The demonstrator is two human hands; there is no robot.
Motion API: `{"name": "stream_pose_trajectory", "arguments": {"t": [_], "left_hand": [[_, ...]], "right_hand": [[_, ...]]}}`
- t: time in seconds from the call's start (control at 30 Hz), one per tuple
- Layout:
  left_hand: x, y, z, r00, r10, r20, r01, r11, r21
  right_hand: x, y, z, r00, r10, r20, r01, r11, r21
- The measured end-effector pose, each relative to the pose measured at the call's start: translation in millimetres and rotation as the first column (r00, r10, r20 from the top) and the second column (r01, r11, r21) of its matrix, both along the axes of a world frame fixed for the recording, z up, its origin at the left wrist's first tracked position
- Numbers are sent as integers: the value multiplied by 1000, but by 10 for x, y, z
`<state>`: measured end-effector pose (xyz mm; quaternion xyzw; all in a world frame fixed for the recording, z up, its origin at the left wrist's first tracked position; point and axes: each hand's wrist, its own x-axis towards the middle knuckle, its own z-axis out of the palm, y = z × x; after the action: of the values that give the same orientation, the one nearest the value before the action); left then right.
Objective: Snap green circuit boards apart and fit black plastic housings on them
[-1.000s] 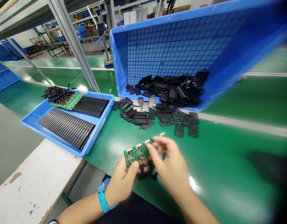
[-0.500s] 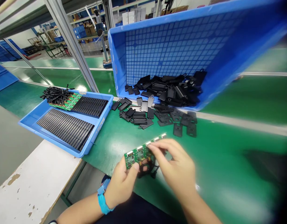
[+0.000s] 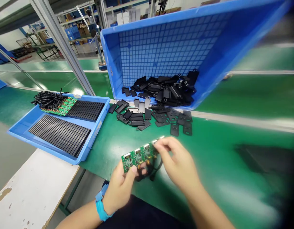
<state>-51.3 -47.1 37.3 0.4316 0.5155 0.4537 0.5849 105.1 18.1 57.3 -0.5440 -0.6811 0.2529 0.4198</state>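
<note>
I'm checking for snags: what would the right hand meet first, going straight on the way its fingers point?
Most likely the held green circuit board: the right hand has its fingertips at the upper edge, though depth leaves contact unclear.

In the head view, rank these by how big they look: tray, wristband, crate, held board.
1. Crate
2. Tray
3. Held board, partly covered by fingers
4. Wristband

Nearness to the camera differs, so real sizes are unsure.

two hands, one held circuit-board strip
</note>
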Motion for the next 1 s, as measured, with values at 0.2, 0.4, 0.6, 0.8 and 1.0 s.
{"name": "stream_pose_trajectory", "arguments": {"t": [0.2,0.4,0.6,0.8,1.0], "left_hand": [[-3,-13,-37,1000,13,12,-13,1000,12],[-21,-37,-73,999,26,-23,-26,1000,-2],[-12,-48,-92,997,26,-74,-24,1000,19],[-41,-63,-91,993,-1,-121,3,1000,13],[-20,-47,-82,992,38,-117,-36,999,17]], "right_hand": [[-83,-11,-75,982,-181,-50,182,983,26],[-90,-36,-78,971,-184,-151,205,969,136],[-90,-54,-78,963,-214,-163,242,953,180],[-39,-2,-51,979,-162,-124,177,976,125],[12,15,-55,999,-32,40,27,993,114]]}}
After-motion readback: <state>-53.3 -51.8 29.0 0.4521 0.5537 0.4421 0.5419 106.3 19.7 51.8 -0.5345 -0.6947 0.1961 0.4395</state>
